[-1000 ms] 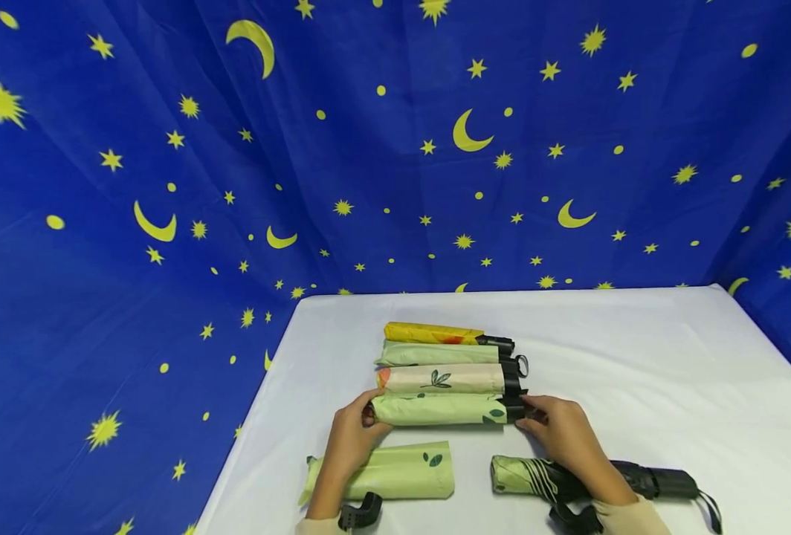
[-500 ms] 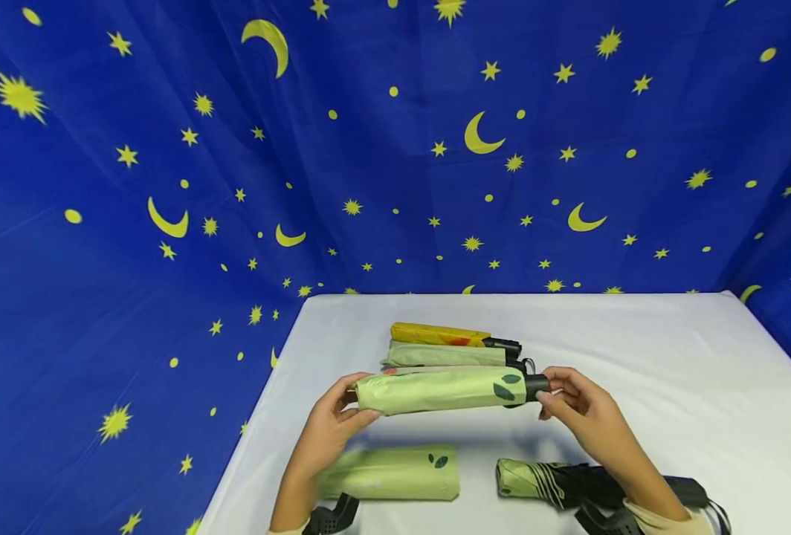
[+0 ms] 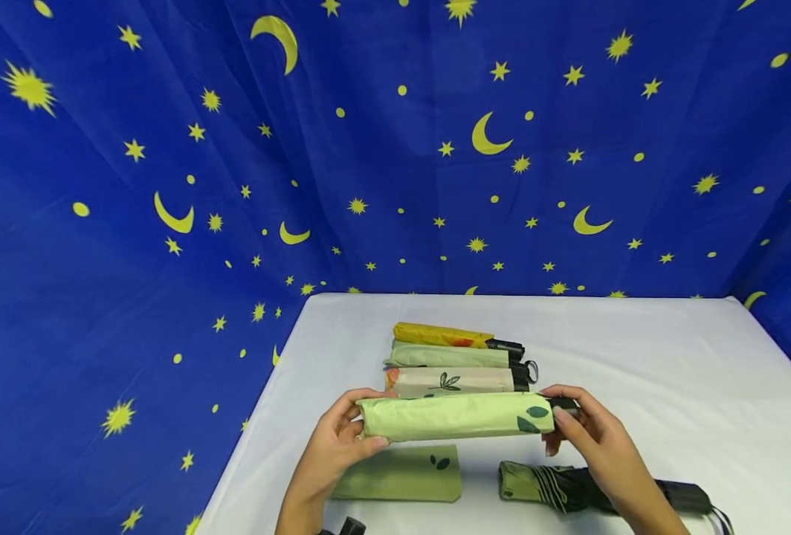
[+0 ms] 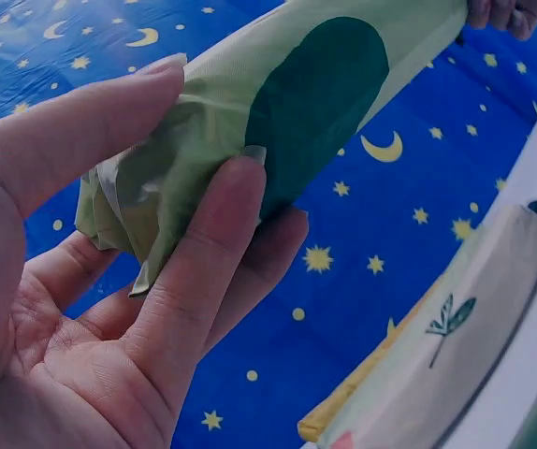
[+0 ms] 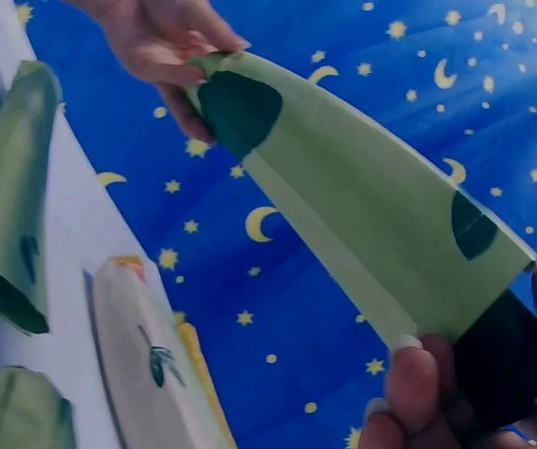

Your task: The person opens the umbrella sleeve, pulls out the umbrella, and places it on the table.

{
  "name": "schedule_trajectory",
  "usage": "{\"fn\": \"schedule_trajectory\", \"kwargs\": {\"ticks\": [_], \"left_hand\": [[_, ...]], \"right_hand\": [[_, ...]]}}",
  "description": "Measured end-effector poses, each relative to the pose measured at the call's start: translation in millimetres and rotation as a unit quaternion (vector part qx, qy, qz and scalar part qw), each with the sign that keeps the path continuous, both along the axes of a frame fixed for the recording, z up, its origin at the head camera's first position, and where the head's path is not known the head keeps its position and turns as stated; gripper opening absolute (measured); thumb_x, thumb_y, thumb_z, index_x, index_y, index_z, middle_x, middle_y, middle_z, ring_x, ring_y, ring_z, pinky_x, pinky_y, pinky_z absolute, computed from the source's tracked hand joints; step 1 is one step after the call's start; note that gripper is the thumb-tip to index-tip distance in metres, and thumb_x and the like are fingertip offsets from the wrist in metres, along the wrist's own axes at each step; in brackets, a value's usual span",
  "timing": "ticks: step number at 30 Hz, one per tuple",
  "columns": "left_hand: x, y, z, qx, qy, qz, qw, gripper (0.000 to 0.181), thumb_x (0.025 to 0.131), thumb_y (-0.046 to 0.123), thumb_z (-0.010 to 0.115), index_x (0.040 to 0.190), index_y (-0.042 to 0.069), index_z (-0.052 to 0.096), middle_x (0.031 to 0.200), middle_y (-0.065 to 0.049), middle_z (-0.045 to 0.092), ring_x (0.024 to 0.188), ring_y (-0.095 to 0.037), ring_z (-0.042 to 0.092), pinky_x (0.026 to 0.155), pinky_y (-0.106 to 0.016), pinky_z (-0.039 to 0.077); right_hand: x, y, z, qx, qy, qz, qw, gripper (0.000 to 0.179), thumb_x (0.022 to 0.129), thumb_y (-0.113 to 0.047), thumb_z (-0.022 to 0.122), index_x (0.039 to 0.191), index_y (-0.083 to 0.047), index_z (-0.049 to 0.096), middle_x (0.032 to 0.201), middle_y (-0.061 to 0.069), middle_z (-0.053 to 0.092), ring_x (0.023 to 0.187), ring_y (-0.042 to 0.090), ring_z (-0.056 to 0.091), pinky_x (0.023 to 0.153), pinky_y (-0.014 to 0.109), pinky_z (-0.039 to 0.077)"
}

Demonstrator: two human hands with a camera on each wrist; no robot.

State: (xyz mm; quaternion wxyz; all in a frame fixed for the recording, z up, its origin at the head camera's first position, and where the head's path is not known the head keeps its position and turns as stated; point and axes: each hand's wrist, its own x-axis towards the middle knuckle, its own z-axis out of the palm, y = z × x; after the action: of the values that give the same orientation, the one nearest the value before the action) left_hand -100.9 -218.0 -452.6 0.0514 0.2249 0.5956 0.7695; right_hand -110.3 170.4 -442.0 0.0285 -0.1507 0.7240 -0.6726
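Observation:
A light green folded umbrella (image 3: pixel 456 416) with dark leaf prints is held up above the table, roughly level. My left hand (image 3: pixel 328 457) grips its left end between thumb and fingers; the left wrist view shows the gathered fabric (image 4: pixel 147 187) there. My right hand (image 3: pixel 606 449) pinches the other end at the black handle (image 5: pixel 502 360). Just behind lies a cream folded umbrella (image 3: pixel 469 378) with a leaf sprig, its front edge partly hidden. Nearer me, a green leaf-printed sleeve or umbrella (image 3: pixel 402 475) lies partly behind my left hand.
Behind the cream umbrella lie a pale green umbrella (image 3: pixel 449 356) and a yellow umbrella (image 3: pixel 442 335), side by side. A black and green umbrella (image 3: pixel 536 484) lies front right, partly under my right forearm. The white table (image 3: pixel 670 371) meets a blue star-printed curtain (image 3: pixel 395 171).
Both hands have lifted the light green umbrella off the table from beside the cream one, then brought it slightly nearer me and to the right. The other umbrellas stay put.

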Motion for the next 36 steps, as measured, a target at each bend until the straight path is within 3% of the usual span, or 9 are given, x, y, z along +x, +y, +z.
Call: {"fn": "schedule_trajectory", "kwargs": {"ticks": [5,10,18,25,36], "left_hand": [[1.8,4.0,-0.4,-0.016,0.008,0.013,0.9998,0.060,0.090,-0.014,0.069,0.144,-0.009,0.044,0.143,-0.026,0.051,0.108,-0.021,0.063,0.078,-0.027,0.056],[2.5,2.8,0.8,-0.013,0.019,0.013,0.9996,0.057,0.090,-0.014,0.068,0.142,-0.010,0.045,0.143,-0.028,0.051,0.110,-0.023,0.064,0.080,-0.029,0.058],[5.0,-0.3,2.0,-0.041,0.045,0.030,0.9977,0.055,0.088,-0.014,0.070,0.139,-0.008,0.051,0.143,-0.026,0.053,0.096,-0.014,0.056,0.071,-0.023,0.053],[4.3,-0.9,1.2,-0.040,0.051,0.030,0.9975,0.055,0.087,-0.015,0.071,0.138,-0.009,0.051,0.142,-0.029,0.052,0.113,-0.020,0.056,0.073,-0.023,0.053],[4.2,-3.2,3.0,-0.041,0.048,0.030,0.9976,0.053,0.088,-0.015,0.070,0.137,-0.011,0.051,0.141,-0.029,0.052,0.104,-0.017,0.059,0.072,-0.024,0.054]], "right_hand": [[5.2,-2.1,-3.4,-0.006,-0.009,-0.020,0.9997,0.028,0.109,-0.009,0.048,0.134,0.004,0.052,0.103,0.016,0.064,0.076,0.027,0.064,0.066,0.038,0.059],[7.2,-1.0,-4.3,-0.005,-0.018,-0.020,0.9996,0.031,0.109,-0.010,0.050,0.137,0.003,0.052,0.112,0.015,0.064,0.079,0.030,0.066,0.072,0.037,0.059],[9.8,-0.6,-5.4,-0.004,-0.015,-0.016,0.9997,0.032,0.108,-0.008,0.050,0.137,0.006,0.051,0.113,0.015,0.064,0.080,0.030,0.068,0.075,0.036,0.060],[10.0,0.7,-6.1,-0.008,0.004,-0.020,0.9998,0.032,0.107,-0.005,0.051,0.137,0.008,0.051,0.113,0.013,0.065,0.079,0.029,0.068,0.073,0.038,0.060],[10.9,4.3,-10.0,-0.015,0.013,-0.043,0.9989,0.029,0.107,-0.004,0.050,0.134,0.006,0.055,0.109,0.014,0.067,0.077,0.028,0.067,0.073,0.033,0.059]]}}
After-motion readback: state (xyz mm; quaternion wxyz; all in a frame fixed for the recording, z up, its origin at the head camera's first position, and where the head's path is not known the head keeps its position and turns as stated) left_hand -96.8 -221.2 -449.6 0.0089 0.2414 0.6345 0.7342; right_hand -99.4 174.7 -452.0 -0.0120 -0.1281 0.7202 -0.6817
